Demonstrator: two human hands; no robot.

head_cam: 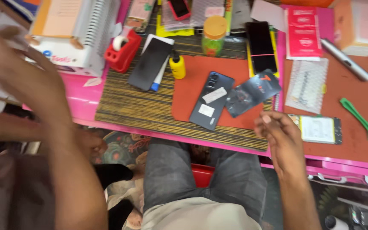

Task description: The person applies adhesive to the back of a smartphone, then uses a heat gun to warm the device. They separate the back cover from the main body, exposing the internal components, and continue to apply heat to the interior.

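Right hand is hovering at the desk edge, fingers loosely curled, gripping nothing; the dark phone is lying face down on the orange mat at its 10 o'clock, a dark packet touching the phone's right side. Left hand is blurring at 9 o'clock, fingers spread apart, holding nothing.

The right hand is loosely curled and empty near a dark phone lying back-up; the blurred left hand is raised.
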